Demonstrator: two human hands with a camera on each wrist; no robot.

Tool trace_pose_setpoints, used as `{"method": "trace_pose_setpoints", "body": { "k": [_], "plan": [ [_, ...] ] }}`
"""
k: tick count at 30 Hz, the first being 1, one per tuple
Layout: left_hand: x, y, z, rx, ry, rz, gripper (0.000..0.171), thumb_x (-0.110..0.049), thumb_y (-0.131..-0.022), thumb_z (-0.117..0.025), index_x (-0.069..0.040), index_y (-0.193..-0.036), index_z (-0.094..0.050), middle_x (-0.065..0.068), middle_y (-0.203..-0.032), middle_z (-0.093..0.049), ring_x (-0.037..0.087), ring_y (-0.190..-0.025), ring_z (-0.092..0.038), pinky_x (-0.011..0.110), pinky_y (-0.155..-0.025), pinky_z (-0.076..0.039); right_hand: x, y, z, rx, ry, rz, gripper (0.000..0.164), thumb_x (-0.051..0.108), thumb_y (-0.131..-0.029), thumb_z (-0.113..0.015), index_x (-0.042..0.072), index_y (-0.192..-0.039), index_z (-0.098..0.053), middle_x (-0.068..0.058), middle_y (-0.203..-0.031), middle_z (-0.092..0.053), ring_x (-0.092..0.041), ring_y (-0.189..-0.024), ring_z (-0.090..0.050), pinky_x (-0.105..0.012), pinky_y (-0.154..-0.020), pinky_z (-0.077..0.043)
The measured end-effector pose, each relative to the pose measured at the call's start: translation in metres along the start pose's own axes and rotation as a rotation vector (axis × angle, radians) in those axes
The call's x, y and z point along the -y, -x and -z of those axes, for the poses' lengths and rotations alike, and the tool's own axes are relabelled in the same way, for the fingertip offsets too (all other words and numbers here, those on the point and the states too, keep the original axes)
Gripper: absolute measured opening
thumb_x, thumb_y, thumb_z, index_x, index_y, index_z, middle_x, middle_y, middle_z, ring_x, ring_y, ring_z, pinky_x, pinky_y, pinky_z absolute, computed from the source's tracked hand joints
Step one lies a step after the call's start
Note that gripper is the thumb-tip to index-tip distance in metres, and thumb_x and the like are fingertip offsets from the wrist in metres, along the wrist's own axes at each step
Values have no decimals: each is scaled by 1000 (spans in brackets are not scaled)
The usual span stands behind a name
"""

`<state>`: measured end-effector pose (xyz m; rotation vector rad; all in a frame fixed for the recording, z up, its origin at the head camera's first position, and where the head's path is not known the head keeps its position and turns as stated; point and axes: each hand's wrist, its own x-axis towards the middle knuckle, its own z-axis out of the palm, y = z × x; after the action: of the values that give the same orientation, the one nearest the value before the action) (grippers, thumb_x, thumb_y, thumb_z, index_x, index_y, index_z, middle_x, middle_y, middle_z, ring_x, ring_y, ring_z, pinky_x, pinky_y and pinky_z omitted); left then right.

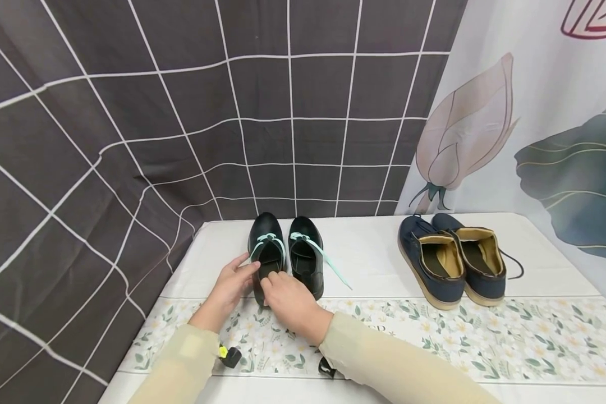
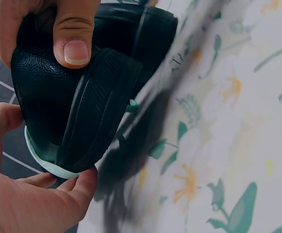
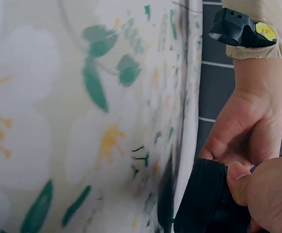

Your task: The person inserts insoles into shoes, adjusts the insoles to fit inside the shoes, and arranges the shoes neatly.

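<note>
A black lace-up shoe (image 1: 264,227) with mint-green laces stands on the white cloth in the head view, toe toward the dark wall. My left hand (image 1: 232,282) grips its left side, fingers low near the sole in the left wrist view. At the heel, my right hand (image 1: 289,297) pinches the back rim, its thumb lying on the outside of the heel (image 2: 102,97). The matching black shoe (image 1: 306,227) is just to the right, its mint lace (image 1: 335,270) trailing onto the cloth. Part of the gripped shoe is hidden behind both hands.
A pair of navy shoes (image 1: 431,264) with tan linings stands farther right, a dark lace (image 1: 515,264) sticking out. Floral-banded cloth (image 1: 394,320) covers the table. A grid-patterned dark curtain (image 1: 262,140) rises behind and at left. Black wrist devices (image 1: 229,357) are worn at the cuffs.
</note>
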<state>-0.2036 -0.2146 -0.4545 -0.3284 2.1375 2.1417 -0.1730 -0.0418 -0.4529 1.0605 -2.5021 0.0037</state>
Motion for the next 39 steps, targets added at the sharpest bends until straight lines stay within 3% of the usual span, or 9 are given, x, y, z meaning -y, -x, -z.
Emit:
{"method": "trace_pose_setpoints", "body": {
  "k": [6, 9, 13, 20, 29, 39],
  "plan": [
    [6, -7, -6, 31, -35, 17, 73, -21, -97, -64, 1, -156, -27, 31, -140, -52, 15, -103, -65, 21, -87, -51, -2, -1, -8, 25, 2, -15, 28, 32, -92, -72, 10, -107, -64, -1, -93, -59, -15, -82, -59, -25, -74, -54],
    [4, -6, -11, 40, -94, 27, 76, -26, -98, -63, 0, -157, -23, 32, -143, -48, 23, -112, -63, 33, -100, -49, -3, -1, -10, 34, 8, -17, 29, 31, -92, -72, 9, -109, -63, -2, -95, -60, -15, -84, -59, -26, -77, -54],
    [4, -2, -15, 35, -180, 21, 79, -28, -98, -62, 0, -158, -20, 34, -147, -42, 38, -129, -52, 52, -113, -36, -2, -2, -12, 29, 27, -3, 28, 25, -93, -71, 7, -112, -63, -3, -96, -61, -16, -85, -60, -26, -77, -54],
    [8, -3, -19, 15, -368, -28, 73, -29, -100, -55, -1, -158, -22, 32, -147, -45, 40, -131, -52, 53, -111, -38, 1, -2, -16, 8, 67, 10, 28, 13, -91, -69, 6, -117, -62, -3, -99, -61, -15, -83, -59, -25, -76, -54],
    [12, -7, -20, -16, -353, -42, 64, -19, -99, -50, -3, -157, -28, 28, -150, -43, 39, -139, -44, 51, -114, -35, 2, -5, -16, 81, -38, -50, 27, 25, -97, -67, 9, -115, -57, -2, -102, -58, -14, -89, -57, -22, -74, -55],
    [12, -13, -20, -43, -358, -16, 64, -27, -100, -50, -5, -157, -30, 25, -151, -45, 39, -140, -44, 51, -116, -32, -3, -10, -16, 88, -167, -87, 30, 27, -98, -65, 7, -119, -57, -3, -105, -58, -15, -91, -55, -24, -81, -52]
  ]
}}
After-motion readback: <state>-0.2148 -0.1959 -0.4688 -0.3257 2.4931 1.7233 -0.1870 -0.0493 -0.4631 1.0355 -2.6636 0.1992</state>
